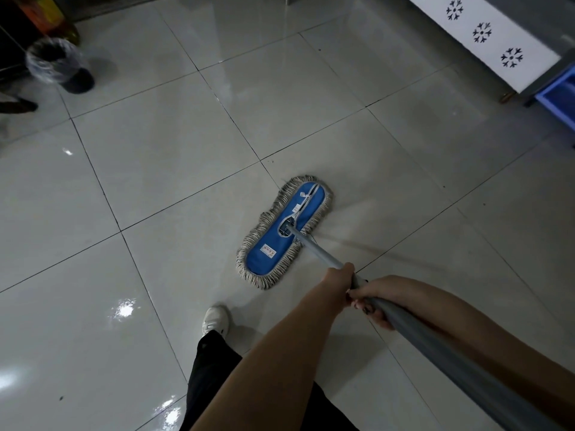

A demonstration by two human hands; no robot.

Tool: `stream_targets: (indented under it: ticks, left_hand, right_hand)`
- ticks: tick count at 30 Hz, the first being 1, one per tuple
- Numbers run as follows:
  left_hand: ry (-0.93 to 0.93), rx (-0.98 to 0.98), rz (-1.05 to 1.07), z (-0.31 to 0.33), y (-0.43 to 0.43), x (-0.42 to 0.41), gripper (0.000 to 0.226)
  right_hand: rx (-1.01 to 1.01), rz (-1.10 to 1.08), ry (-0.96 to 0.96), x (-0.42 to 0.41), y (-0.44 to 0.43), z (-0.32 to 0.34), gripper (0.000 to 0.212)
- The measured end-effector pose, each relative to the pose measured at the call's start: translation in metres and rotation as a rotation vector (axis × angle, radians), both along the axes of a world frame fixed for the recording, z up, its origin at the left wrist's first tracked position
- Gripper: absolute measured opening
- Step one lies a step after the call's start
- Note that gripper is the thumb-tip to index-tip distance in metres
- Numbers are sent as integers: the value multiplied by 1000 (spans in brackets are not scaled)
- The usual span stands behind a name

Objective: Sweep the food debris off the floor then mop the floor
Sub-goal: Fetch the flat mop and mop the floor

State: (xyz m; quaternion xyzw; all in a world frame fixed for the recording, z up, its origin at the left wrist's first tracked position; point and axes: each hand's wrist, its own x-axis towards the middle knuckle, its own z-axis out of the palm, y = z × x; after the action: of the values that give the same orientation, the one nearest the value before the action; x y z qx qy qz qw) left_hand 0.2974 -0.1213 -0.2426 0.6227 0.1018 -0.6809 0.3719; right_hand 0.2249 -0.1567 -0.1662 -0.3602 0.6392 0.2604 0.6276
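Observation:
A flat mop head [283, 232], blue on top with a grey-white fringe, lies on the glossy pale tiled floor [161, 169] in the middle of the view. Its grey metal handle [435, 346] runs back toward the lower right. My left hand [337, 283] grips the handle lower down, nearer the mop head. My right hand [378, 301] is closed around it just behind. A faint streak runs over the tiles to the right of the mop head. A few tiny dark specks dot the floor.
A small dark bin [60, 65] lined with a clear bag stands at the far left. A white counter panel [485, 35] with snowflake-like marks and a blue crate [560, 94] sit at the upper right. My white shoe [216, 320] and black trouser leg are below the mop.

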Motion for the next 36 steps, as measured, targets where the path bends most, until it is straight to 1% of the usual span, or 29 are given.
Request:
stream_targets:
  ticks: [3, 6, 11, 14, 17, 19, 21, 24, 27, 29, 31, 34, 36]
  left_hand:
    - [13, -7, 6, -3, -9, -15, 23]
    - [-18, 1, -14, -8, -12, -30, 18]
    - [-45, 2, -17, -13, -8, -36, 26]
    - [-81, 14, -78, -18, -7, -36, 26]
    - [-99, 14, -124, -24, -7, -41, 24]
    - [-95, 17, -129, -26, -9, -49, 25]
    - [-90, 25, -119, -28, -12, -58, 26]
    - [-109, 41, -96, -28, -24, -75, 24]
    - [-109, 57, -27, -32, -40, -99, 23]
    - [-93, 61, 91, -35, -54, -122, 25]
    - [-87, 70, 275, -40, -68, -155, 30]
    - [-90, 72, 466, -45, -87, -209, 32]
    - [-65, 73, 495, -45, -99, -242, 31]
  right_hand:
    - [-17, -5, 9, -15, -7, -1, 33]
    - [0, -19, 9, -30, -9, -4, 36]
    - [19, -56, -20, -38, -5, -9, 34]
    - [-45, -48, -70, -44, -5, -7, 31]
    - [-118, 13, -67, -58, -4, -2, 26]
    - [-78, -29, -44, -69, -4, -1, 24]
    - [-22, -61, -40, -79, -7, -1, 27]
    - [17, -23, -50, -100, -22, 1, 33]
    - [87, -48, -75, -124, -42, 2, 36]
    - [139, -40, -103, -150, -56, 1, 39]
    - [150, 13, -107, -183, -70, 6, 39]
    - [51, 135, -73, -235, -92, 8, 38]
    - [-9, 174, -56, -262, -106, 5, 39]
